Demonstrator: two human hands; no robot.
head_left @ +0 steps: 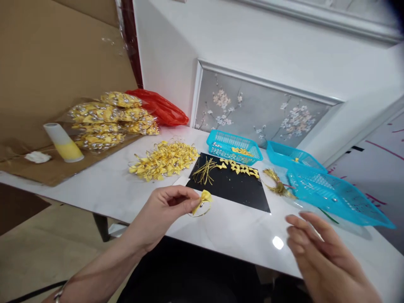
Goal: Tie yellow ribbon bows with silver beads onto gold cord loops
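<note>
Pinched between the thumb and fingers of my left hand [172, 202] is a yellow ribbon bow [205, 196], with a thin gold tie curving below it. My right hand [325, 252] hovers over the table's right side, fingers apart, somewhat blurred, with nothing visible in it. Beyond my hands lies a black mat [236, 188]. On it are loose gold ties [205, 170] and a row of yellow bows [244, 169]. A large heap of tied yellow bows [166, 159] sits left of the mat. A bundle of gold ties [279, 188] rests to its right.
A blue basket [217, 147] with yellow bows stands behind the mat; more blue trays [356, 206] are at right. Bagged bows [101, 118], a red plastic bag [160, 107] and a white-yellow cone [65, 143] occupy the left. A framed picture [249, 109] leans on the wall.
</note>
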